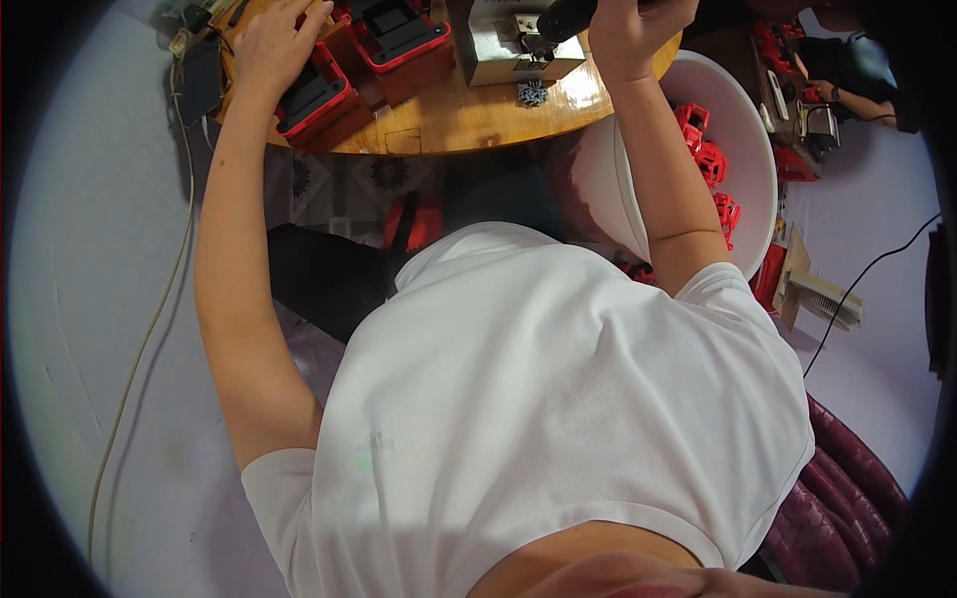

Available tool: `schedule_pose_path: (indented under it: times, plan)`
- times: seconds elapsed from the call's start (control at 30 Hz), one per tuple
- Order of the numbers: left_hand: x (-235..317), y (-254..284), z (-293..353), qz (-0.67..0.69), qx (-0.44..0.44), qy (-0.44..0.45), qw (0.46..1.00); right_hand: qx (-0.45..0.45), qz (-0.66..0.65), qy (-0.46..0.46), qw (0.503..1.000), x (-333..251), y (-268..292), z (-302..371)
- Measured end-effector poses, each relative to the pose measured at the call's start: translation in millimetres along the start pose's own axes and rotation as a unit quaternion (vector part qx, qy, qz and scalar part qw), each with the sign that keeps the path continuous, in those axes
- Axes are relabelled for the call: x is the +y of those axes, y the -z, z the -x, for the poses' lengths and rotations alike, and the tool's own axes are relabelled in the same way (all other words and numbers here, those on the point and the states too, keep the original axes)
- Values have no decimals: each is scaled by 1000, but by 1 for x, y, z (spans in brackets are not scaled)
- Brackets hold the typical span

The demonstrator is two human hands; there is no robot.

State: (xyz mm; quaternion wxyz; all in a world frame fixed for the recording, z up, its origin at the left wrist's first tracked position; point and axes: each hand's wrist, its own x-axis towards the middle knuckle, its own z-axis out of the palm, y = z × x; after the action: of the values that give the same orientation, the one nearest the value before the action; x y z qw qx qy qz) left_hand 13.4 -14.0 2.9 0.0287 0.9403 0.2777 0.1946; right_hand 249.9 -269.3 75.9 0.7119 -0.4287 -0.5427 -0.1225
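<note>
At the table's far left, my left hand [271,48] lies over the red casings with its fingers stretched out. Its fingertips run partly out of the top edge. Just beneath it sits a red casing with a black panel [317,92], and another red-and-black casing [394,35] stands to its right. My right hand [643,32] is raised at the top edge, closed around a black electric screwdriver [568,18]; part of this grip is cut off. Below the tool is a carton [488,62] with a small metal fixture on it. A little heap of screws [533,94] lies in front.
The wooden table [439,130] has a curved near edge. A large white tub [763,184] with several red plastic parts [710,159] stands under my right forearm. Cables [164,309] trail along the left. Another person's arm [862,103] shows at a far-right bench.
</note>
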Motion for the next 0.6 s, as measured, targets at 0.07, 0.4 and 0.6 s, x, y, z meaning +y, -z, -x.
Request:
schedule_pose_path:
  times: [0.07,0.4,0.6]
  plan:
    - [-2,-1,4,-6,4,1,1000,35,-16,-37,999,-1,-10,7]
    - [0,-1,3,2,3,9,1000,3,-45,-72,996,0,-16,4]
    - [6,5,6,10,8,19,1000,3,-156,-208,966,-23,-57,-19]
